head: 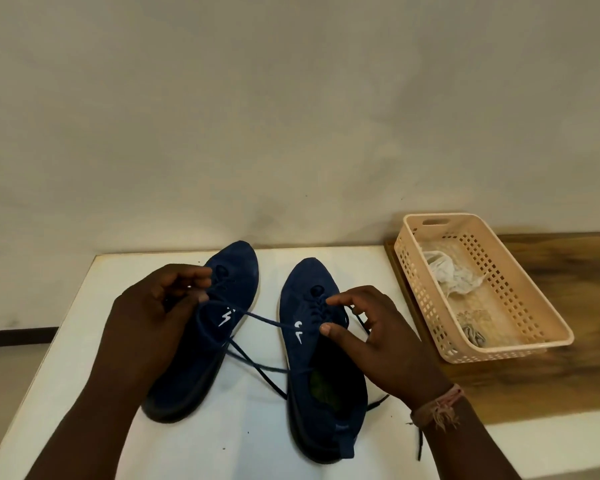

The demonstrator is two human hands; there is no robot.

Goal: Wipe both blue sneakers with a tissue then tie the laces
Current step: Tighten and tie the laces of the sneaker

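Two dark blue sneakers stand side by side on a white table (84, 341), toes pointing away from me. My left hand (153, 317) hovers over the left sneaker (236, 271) and pinches a loop of its dark lace (257, 318). That lace stretches rightward to my right hand (371, 337), which holds its other end between thumb and finger over the right sneaker (309, 285). More loose lace lies on the table between the shoes. A crumpled white tissue (447, 275) lies in the basket at the right.
A beige perforated plastic basket (520, 306) sits on a wooden surface (568, 271) right of the white table, holding the tissue and a small grey scrap. A plain wall rises behind the table. A thread band circles my right wrist.
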